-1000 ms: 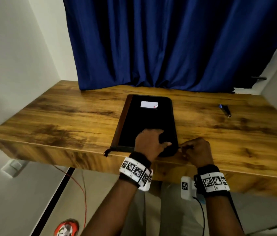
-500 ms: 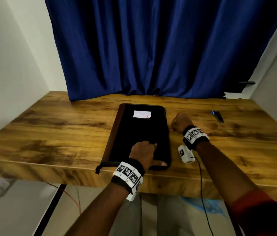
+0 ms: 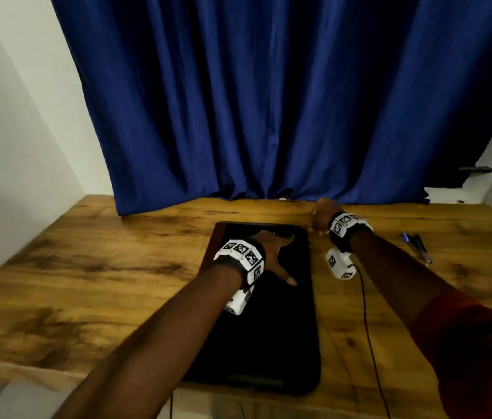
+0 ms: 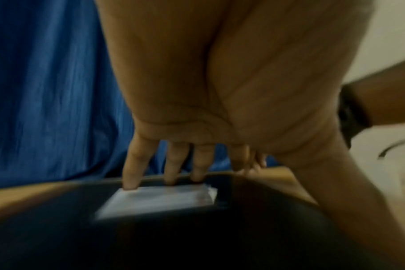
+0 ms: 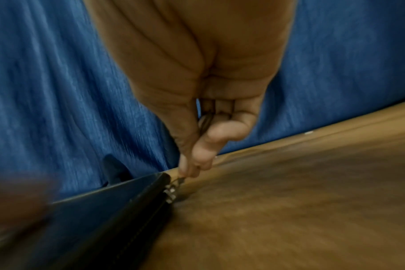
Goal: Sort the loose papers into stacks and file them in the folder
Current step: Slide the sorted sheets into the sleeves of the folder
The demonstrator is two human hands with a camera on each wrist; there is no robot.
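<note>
My left hand point(image 3: 270, 252) lies flat, fingers straight, on the black folder point(image 3: 269, 337), fingertips point(image 4: 130, 184) at its white label point(image 4: 160, 201). My right hand point(image 3: 320, 217) pinches the zipper pull point(image 5: 173, 190) at the folder's far corner. Pens point(image 3: 417, 246) lie on the surface point(image 3: 102, 267), right of that hand

Both forearms reach forward toward twelve o'clock, each wrist banded with black-and-white coded markers. The left hand point(image 3: 269, 252) lies palm down with fingers point(image 4: 136, 169) straight and spread, their tips pressing down, the thumb splayed out toward four o'clock. The right hand point(image 3: 320, 217) sits farther out, at about one o'clock from the left, its thumb and forefinger pinched together at the tips, the other fingers curled in behind.
</note>
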